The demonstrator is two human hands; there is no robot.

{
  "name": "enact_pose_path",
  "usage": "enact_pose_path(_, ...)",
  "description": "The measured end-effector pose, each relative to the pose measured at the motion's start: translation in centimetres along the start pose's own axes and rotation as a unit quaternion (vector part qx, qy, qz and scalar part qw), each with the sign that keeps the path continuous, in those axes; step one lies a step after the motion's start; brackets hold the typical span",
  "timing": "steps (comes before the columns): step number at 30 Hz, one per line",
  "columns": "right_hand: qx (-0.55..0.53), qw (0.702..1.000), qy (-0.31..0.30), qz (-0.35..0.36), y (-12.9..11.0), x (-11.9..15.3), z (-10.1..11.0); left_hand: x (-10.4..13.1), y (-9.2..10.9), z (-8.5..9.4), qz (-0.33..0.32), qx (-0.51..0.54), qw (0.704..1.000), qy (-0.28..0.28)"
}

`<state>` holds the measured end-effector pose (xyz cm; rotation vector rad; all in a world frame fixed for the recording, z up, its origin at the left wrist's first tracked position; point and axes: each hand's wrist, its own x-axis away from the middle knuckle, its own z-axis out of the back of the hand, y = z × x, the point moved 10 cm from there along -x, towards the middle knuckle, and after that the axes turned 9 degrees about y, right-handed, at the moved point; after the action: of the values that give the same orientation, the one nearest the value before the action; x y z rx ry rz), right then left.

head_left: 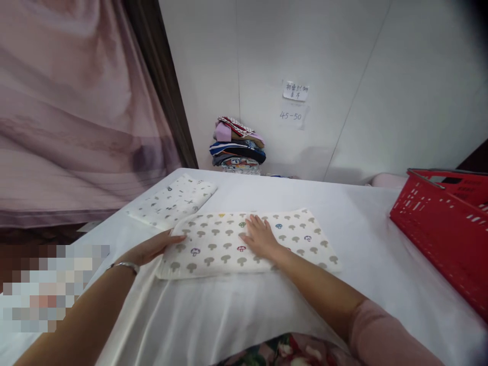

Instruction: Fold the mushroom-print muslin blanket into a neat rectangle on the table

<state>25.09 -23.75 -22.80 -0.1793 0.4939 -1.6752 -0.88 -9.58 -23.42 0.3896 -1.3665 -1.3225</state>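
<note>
A folded white cloth (213,259) printed with grey and coloured mushrooms lies flat on the white-covered table. My right hand (261,239) rests palm down on its middle, fingers spread. At the cloth's left edge is my left hand (154,247), its thumb on top of the fabric and the other fingers partly hidden at the edge, pinching it. Beyond that hand, at the table's far left, a second folded white cloth (173,201) with small dark prints lies flat, next to the mushroom cloth.
A red plastic basket (438,229) with a metal handle stands on the right of the table (366,223). Behind the far edge rises a pile of folded fabrics (238,145) against the white wall. A pink curtain (76,112) hangs on the left.
</note>
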Motion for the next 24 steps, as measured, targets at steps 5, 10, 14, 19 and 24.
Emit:
enact_pose_path(5,-0.004,0.998,-0.042,-0.042,0.0,0.2,-1.7,1.7,2.2,-1.0,-0.028,0.045,0.999,-0.012)
enact_pose_path(10,-0.154,0.981,0.068,-0.101,0.1,-0.3,0.3,2.9,3.4,-1.8,-0.023,0.08,0.996,-0.016)
enact_pose_path(14,-0.256,0.941,0.119,-0.186,1.5,0.4,-1.1,4.1,5.1,-2.3,-0.047,0.103,0.993,-0.015)
enact_pose_path(19,-0.35,0.905,0.155,-0.185,1.9,0.0,-1.8,6.2,11.8,-4.7,-0.159,0.068,0.984,-0.032)
enact_pose_path(24,-0.427,0.871,0.135,-0.204,2.0,0.0,-0.5,8.5,19.5,-13.5,-0.267,-0.041,0.961,-0.066)
